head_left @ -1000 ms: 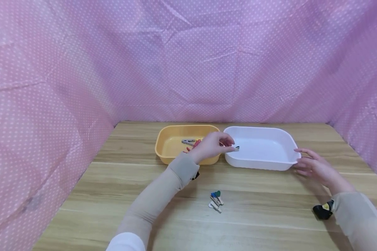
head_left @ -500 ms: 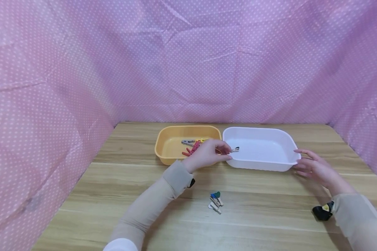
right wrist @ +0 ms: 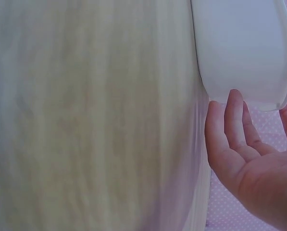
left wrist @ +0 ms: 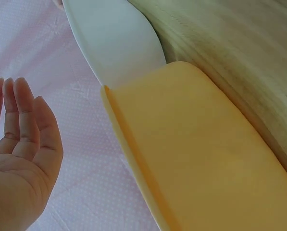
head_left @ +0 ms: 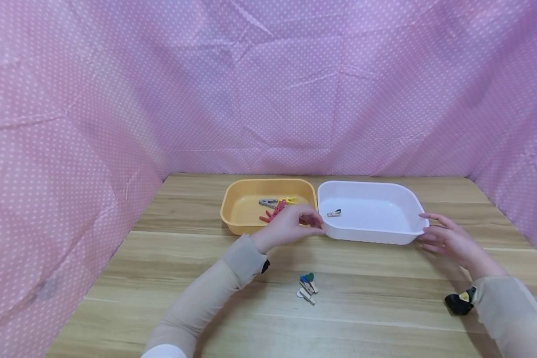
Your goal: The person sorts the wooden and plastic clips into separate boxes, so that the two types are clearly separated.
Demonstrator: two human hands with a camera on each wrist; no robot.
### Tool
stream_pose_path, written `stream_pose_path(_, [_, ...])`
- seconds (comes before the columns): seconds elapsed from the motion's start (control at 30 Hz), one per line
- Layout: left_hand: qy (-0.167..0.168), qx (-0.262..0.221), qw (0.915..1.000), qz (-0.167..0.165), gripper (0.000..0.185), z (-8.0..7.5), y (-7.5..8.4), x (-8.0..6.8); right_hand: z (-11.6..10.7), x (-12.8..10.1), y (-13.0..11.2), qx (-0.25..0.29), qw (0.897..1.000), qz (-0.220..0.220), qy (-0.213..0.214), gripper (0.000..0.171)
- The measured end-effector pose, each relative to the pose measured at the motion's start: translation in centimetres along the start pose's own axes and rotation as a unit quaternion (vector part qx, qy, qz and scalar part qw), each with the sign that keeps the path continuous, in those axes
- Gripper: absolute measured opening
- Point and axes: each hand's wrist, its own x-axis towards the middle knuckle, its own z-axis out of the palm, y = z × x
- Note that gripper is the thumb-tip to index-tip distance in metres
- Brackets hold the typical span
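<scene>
My left hand (head_left: 291, 227) hovers over the front of the yellow tray (head_left: 232, 223), holding nothing, its fingertips close to the white tray (head_left: 371, 235). In the left wrist view its fingers (left wrist: 25, 120) are extended. A small wooden clothespin (head_left: 333, 213) with a dark end lies inside the white tray, near its left wall. Against that tray's right end rests my right hand (head_left: 449, 241); the right wrist view shows its straight fingers (right wrist: 233, 115) at the outer wall. Red clothespins (head_left: 274, 212), a yellow clothespin (head_left: 289, 200) and a grey clip (head_left: 267, 203) lie in the yellow tray, partly behind my left hand.
Several small wooden clothespins (head_left: 307, 289) with green, blue and white ends lie bunched on the wooden table (head_left: 367, 308), in front of the trays. The trays stand side by side near the back edge. A pink dotted cloth (head_left: 268, 89) hangs behind and around.
My left hand has let go of the wooden clothespin, leaving it in the white tray, and has drawn back left and toward me. The right hand stays at the tray's end.
</scene>
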Motion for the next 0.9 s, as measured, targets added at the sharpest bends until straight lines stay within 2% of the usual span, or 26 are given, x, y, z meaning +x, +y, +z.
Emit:
stream_pose_path(0.1, [-0.009, -0.003, 0.9999, -0.007, 0.018, -0.2, -0.2, -0.4, 0.0, 0.1, 0.0, -0.001, 1.000, 0.000, 0.006, 0.044])
stream_pose_path(0.2, [-0.033, 0.000, 0.9994, -0.014, 0.017, -0.5, -0.4, -0.7, -0.1, 0.1, 0.1, 0.000, 1.000, 0.000, 0.009, 0.044])
stream_pose_path(0.33, [-0.060, 0.020, 0.9979, -0.014, 0.019, -0.6, -1.1, -1.0, -0.1, 0.1, 0.1, 0.002, 1.000, -0.002, 0.006, 0.042])
stream_pose_path(0.5, [-0.077, 0.042, 0.9960, -0.014, 0.024, -1.0, -1.5, -1.3, 0.0, 0.2, 0.1, 0.003, 1.000, -0.001, 0.007, 0.042])
stream_pose_path(0.73, [-0.101, 0.039, 0.9936, -0.031, 0.030, -1.1, -2.0, -1.9, 0.3, 0.4, -0.1, 0.017, 1.000, -0.002, 0.003, 0.043])
stream_pose_path(0.9, [-0.134, 0.044, 0.9893, -0.037, 0.036, -1.1, -2.5, -2.1, 0.4, 0.4, -0.2, 0.016, 1.000, 0.000, 0.010, 0.043])
